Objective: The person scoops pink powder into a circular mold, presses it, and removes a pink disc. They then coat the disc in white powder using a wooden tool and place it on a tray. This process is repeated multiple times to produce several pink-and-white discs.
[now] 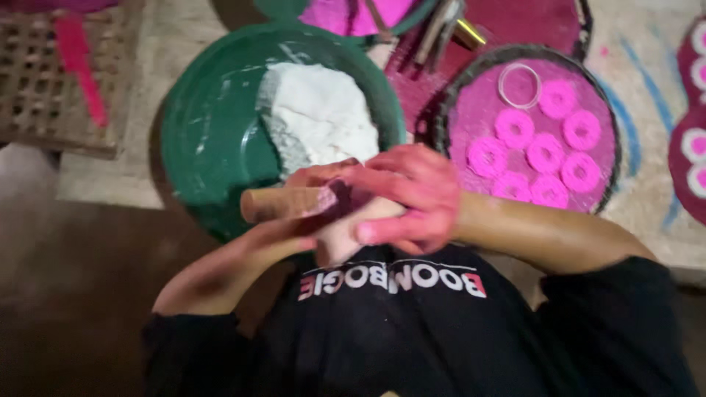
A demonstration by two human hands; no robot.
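Observation:
My two pink-stained hands are clasped together over my black shirt. My right hand (408,192) lies on top, its fingers curled around the end of a short wooden cylinder (278,204) that sticks out to the left. My left hand (305,237) is underneath and cups a pale lump (340,239), which is mostly hidden. Just beyond the hands sits a large green basin (209,132) holding a white doughy mass (318,112).
A round dark tray (607,121) at the right carries several pink rings (545,152) and one clear ring (518,84). Metal tools (441,29) lie at the top. A woven mat (37,88) with a pink strip (77,66) is at the far left. More rings (695,158) sit at the right edge.

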